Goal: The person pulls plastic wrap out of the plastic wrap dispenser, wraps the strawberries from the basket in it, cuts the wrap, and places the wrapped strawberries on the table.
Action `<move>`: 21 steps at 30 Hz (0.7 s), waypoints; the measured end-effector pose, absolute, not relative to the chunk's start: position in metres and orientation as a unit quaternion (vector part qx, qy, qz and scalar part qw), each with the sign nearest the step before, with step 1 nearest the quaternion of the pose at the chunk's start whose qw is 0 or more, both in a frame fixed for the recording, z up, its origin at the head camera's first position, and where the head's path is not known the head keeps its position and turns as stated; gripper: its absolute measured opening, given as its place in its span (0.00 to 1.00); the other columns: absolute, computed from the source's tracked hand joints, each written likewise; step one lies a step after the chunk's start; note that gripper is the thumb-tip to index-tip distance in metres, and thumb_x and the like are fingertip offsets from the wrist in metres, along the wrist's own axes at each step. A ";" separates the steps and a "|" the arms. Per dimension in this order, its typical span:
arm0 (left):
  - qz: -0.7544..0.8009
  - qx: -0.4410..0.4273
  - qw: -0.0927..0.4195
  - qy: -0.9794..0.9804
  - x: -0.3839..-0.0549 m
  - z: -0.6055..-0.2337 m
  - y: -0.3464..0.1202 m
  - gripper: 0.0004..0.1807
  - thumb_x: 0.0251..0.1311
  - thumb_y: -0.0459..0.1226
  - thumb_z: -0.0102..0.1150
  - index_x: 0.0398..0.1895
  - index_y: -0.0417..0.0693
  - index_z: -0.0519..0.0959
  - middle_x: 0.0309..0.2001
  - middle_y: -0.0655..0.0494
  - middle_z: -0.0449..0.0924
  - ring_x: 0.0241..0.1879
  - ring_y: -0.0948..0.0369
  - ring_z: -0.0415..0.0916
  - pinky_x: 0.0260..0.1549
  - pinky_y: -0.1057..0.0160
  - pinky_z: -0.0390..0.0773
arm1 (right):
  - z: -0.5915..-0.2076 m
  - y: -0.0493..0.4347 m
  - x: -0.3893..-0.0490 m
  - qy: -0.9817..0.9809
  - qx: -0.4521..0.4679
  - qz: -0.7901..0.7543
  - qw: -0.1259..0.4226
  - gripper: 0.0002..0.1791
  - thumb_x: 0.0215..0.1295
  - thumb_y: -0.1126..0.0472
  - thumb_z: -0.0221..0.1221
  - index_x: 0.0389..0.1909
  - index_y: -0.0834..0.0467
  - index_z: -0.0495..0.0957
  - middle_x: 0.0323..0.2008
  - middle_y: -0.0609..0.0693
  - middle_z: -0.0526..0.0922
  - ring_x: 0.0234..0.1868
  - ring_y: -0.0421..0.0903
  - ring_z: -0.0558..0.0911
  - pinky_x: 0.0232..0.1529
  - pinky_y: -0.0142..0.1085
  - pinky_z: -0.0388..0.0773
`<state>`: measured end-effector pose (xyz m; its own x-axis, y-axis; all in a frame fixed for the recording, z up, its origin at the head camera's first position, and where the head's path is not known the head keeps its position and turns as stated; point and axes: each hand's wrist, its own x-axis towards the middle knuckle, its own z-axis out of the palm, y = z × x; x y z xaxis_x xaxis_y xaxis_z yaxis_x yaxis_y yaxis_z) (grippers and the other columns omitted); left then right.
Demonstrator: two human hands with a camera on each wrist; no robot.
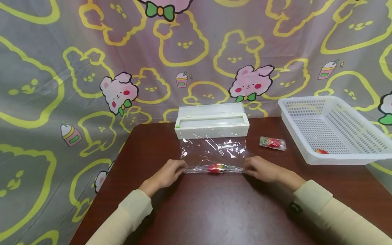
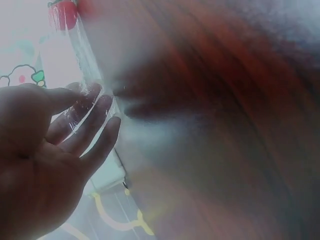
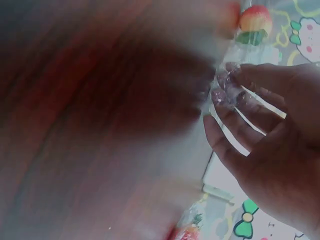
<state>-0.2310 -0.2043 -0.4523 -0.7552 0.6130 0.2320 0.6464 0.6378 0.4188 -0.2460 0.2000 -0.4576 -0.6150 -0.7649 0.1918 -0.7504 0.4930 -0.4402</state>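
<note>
A sheet of clear plastic wrap (image 1: 199,151) stretches from the white wrap dispenser box (image 1: 211,132) toward the person. Rolled in its near edge is a red strawberry-like fruit (image 1: 215,168) with a yellowish and green end. My left hand (image 1: 169,173) pinches the left end of the rolled wrap between thumb and fingers; the left wrist view shows the wrap at the fingertips (image 2: 92,90). At the other end, my right hand (image 1: 260,169) pinches the twisted wrap, with the fruit (image 3: 255,21) hanging beyond the fingertips in the right wrist view.
A wrapped red fruit (image 1: 272,143) lies right of the dispenser. Farther right stands a white perforated basket (image 1: 337,157) with a red fruit (image 1: 321,151) inside. The dispenser's lid (image 1: 211,109) is raised. A patterned curtain (image 1: 196,51) hangs behind the brown table (image 1: 208,214).
</note>
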 end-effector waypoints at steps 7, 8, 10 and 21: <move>-0.246 -0.343 0.040 -0.906 -0.240 -0.454 -0.203 0.07 0.65 0.22 0.59 0.42 0.35 0.84 0.38 0.47 0.87 0.37 0.57 0.83 0.43 0.56 0.83 | -0.455 0.208 -0.259 0.863 -0.394 -0.302 0.090 0.05 0.69 0.68 0.62 0.34 0.58 0.85 0.27 0.40 0.82 0.30 0.34 0.75 0.34 0.33 0.76; -0.247 -0.340 0.037 -0.907 -0.241 -0.455 -0.202 0.07 0.65 0.22 0.59 0.42 0.35 0.84 0.38 0.47 0.87 0.36 0.58 0.82 0.42 0.56 0.83 | -0.454 0.209 -0.261 0.862 -0.389 -0.309 0.098 0.06 0.70 0.68 0.62 0.33 0.57 0.85 0.27 0.41 0.81 0.30 0.35 0.75 0.33 0.33 0.76; -0.245 -0.332 0.031 -0.910 -0.245 -0.455 -0.202 0.07 0.65 0.23 0.59 0.43 0.36 0.84 0.38 0.48 0.87 0.36 0.59 0.82 0.42 0.56 0.83 | -0.453 0.210 -0.264 0.860 -0.379 -0.322 0.112 0.08 0.71 0.67 0.60 0.32 0.58 0.84 0.26 0.43 0.82 0.29 0.37 0.77 0.33 0.34 0.77; -0.240 -0.309 0.025 -0.920 -0.261 -0.454 -0.196 0.06 0.65 0.24 0.60 0.40 0.36 0.84 0.45 0.41 0.87 0.46 0.49 0.85 0.46 0.51 0.83 | -0.452 0.209 -0.276 0.877 -0.309 -0.340 0.140 0.14 0.74 0.65 0.57 0.26 0.61 0.80 0.22 0.48 0.82 0.24 0.44 0.83 0.29 0.34 0.78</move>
